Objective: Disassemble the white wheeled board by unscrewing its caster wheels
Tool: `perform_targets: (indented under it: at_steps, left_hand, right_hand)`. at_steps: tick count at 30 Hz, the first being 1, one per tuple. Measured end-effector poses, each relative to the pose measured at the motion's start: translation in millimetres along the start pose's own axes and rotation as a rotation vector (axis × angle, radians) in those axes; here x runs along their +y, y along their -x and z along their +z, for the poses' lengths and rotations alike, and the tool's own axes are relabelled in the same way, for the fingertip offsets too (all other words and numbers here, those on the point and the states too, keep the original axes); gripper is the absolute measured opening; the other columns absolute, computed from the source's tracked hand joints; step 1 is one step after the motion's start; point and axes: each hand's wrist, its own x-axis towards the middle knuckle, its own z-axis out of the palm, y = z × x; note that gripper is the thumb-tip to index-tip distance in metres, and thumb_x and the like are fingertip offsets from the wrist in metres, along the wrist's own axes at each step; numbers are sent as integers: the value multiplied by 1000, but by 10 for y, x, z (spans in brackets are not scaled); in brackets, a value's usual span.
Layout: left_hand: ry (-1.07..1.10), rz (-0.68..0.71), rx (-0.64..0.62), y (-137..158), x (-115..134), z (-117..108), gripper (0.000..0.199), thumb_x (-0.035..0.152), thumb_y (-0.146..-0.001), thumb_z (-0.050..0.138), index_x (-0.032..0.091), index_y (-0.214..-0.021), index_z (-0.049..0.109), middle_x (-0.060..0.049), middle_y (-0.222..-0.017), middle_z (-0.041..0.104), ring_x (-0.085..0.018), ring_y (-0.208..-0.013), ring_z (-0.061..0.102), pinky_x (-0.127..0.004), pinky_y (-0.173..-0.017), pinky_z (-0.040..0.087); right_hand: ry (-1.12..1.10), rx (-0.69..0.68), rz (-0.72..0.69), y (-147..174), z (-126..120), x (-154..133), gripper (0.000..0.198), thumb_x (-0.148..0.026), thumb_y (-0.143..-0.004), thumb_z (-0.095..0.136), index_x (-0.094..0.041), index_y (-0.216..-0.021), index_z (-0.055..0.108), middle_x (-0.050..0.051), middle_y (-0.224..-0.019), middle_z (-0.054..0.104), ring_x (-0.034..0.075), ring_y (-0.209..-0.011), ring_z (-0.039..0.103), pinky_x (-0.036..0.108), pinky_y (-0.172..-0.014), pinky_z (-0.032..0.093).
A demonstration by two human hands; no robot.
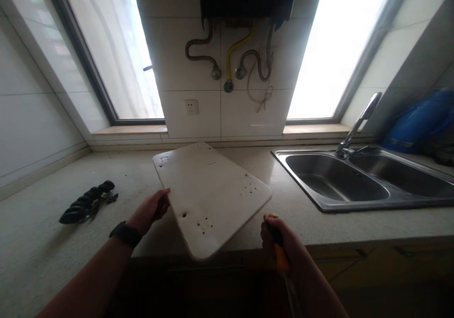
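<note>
A white board [209,190] with rounded corners is tilted over the countertop, its near corner past the front edge. Small screw holes cluster at its corners. My left hand [156,207] grips the board's left edge, fingers partly hidden beneath it; a dark band circles that wrist. Right of the board, my right hand [278,235] is wrapped round the orange and black handle of a screwdriver [282,260], whose shaft points down toward me. Several black casters [88,200] lie in a row on the counter, left of my left hand.
The pale countertop [136,171] runs along a tiled wall. A steel double sink [336,178] with a faucet [360,121] is set in at the right, and a blue object [418,119] stands beyond it. Drawers [340,261] lie under the counter's front edge.
</note>
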Motion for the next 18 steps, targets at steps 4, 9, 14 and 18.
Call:
perform_targets:
  at_steps: [4,9,14,18]
  left_hand:
    - [-75,48,59,-3,45,-75,53,68,-84,56,20,-62,44,7,-52,42,-9,-44,35,-23,-46,24]
    - [-343,-86,-103,276,-52,-105,80,84,-86,31,16,-58,62,-5,-49,57,-13,-43,47,-24,-44,23]
    - [-291,-256,-420,836,-176,-51,79,87,-83,37,17,-83,75,-9,-70,73,-20,-58,65,-28,-52,43]
    - [-259,-221,-460,1136,-65,63,67,83,-79,54,22,-100,72,-5,-72,74,-22,-64,68,-29,-57,49]
  right_hand:
    - [-51,146,-75,-215,-105,-341,32,-35,-70,76,-23,-77,46,-6,-61,53,5,-45,43,14,-40,41]
    - [55,208,-58,-439,-36,-512,24,-37,-79,72,-21,-86,54,-2,-67,59,4,-41,43,13,-31,32]
    - [218,222,-39,-498,78,-490,24,-39,-85,70,-21,-83,54,-5,-52,51,7,-36,45,14,-30,34]
    - [293,202,-37,-465,93,-496,25,-39,-86,69,-21,-83,53,-6,-52,52,6,-36,44,14,-33,35]
